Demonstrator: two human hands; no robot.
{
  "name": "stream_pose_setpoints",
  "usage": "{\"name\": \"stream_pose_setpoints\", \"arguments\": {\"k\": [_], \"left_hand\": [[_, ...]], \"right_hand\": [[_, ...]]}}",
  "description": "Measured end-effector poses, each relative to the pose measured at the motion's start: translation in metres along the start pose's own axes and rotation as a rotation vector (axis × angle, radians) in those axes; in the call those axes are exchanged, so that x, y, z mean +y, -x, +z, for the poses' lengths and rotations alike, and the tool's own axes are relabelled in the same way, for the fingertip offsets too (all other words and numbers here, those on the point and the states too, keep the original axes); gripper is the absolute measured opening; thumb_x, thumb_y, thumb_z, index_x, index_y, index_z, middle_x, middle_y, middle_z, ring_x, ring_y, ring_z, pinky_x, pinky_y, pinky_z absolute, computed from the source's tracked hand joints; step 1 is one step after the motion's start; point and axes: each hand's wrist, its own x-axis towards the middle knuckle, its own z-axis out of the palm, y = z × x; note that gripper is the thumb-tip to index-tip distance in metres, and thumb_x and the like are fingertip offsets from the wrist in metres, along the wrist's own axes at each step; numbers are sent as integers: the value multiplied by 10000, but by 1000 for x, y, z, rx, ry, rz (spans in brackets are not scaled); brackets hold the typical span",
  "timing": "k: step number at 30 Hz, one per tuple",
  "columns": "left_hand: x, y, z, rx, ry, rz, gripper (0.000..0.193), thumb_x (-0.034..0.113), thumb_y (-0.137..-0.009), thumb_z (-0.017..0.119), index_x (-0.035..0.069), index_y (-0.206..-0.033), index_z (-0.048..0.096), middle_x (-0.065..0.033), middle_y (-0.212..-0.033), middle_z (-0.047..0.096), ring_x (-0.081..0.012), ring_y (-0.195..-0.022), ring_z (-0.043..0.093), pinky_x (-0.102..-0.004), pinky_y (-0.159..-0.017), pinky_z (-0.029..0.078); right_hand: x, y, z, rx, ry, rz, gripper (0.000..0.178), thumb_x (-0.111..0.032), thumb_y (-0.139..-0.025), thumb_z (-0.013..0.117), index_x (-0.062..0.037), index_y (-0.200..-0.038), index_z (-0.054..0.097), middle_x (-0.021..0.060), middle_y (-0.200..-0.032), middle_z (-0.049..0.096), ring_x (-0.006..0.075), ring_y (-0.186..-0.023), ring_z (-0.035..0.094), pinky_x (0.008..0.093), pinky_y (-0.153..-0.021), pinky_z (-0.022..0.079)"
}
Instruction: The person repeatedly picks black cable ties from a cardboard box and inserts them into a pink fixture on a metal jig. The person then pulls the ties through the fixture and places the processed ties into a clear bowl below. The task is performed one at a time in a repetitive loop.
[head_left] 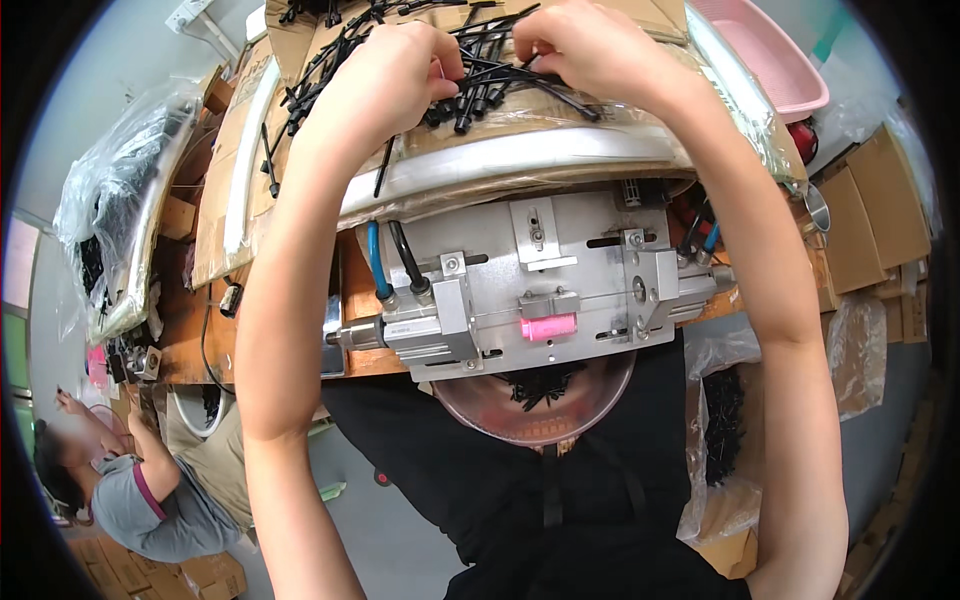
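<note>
Thin black plastic rods with thicker ends [485, 75] lie in a loose pile on a cardboard sheet [640, 105]. Both hands reach into this pile. My left hand [400, 70] is at its left side with fingers curled and thumb close to the index finger; whatever they grip is hidden. Across from it my right hand [580, 50] has bent fingers closed among the rods, and its grip is also hidden. Nearer to me stands a metal fixture [590, 265] with an air cylinder on each side and a pink block [548, 327] in its middle.
Below the fixture a clear bowl [470, 405] holds short black pieces. Blue and black hoses [375, 260] enter the left cylinder. A pink basket [765, 55] stands far right, a bag of black parts [725, 425] lower right. A co-worker [165, 500] sits at lower left.
</note>
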Motion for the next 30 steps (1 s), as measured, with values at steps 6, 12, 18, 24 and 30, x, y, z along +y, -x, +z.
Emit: {"name": "stream_pose_setpoints", "arguments": {"k": [6, 12, 18, 24, 30], "left_hand": [[6, -17, 1, 75, 167, -104, 132, 89, -829, 728, 31, -942, 696, -55, -784, 656, -153, -711, 579, -310, -671, 497], [55, -4, -16, 265, 367, -33, 63, 19, -898, 641, -19, -947, 639, -86, -830, 683, -145, -733, 630, -286, -675, 510], [79, 11, -17, 249, 691, -57, 176, 47, -898, 666, -6, -1063, 635, -68, -860, 656, -131, -730, 593, -250, -674, 511], [40, -4, 16, 22, 147, 123, 183, 19, -830, 711, 41, -1010, 694, -55, -898, 702, -147, -738, 605, -283, -735, 519], [-23, -25, -17, -27, 643, -49, 263, 148, -949, 649, 31, -1184, 660, -35, -1103, 675, -121, -1005, 618, -248, -882, 503]], "right_hand": [[25, 22, -12, 58, 34, 106, 116, -110, -859, 643, -52, -943, 700, 189, -839, 691, 326, -805, 676, 423, -703, 502], [11, 41, -36, 296, -336, -7, 192, -208, -936, 644, -32, -1002, 682, 78, -764, 684, 127, -660, 624, 276, -615, 493], [10, 51, -43, 308, -905, 76, 173, -164, -958, 642, 0, -924, 682, 39, -733, 675, 63, -566, 570, 191, -515, 467], [126, 49, -69, 175, -493, 445, 263, -265, -929, 673, -39, -796, 691, 18, -584, 611, 65, -519, 541, 216, -469, 405], [98, 50, -54, 336, 127, 364, 252, -271, -876, 683, -38, -961, 721, 99, -717, 697, 206, -676, 664, 326, -658, 518]]}}
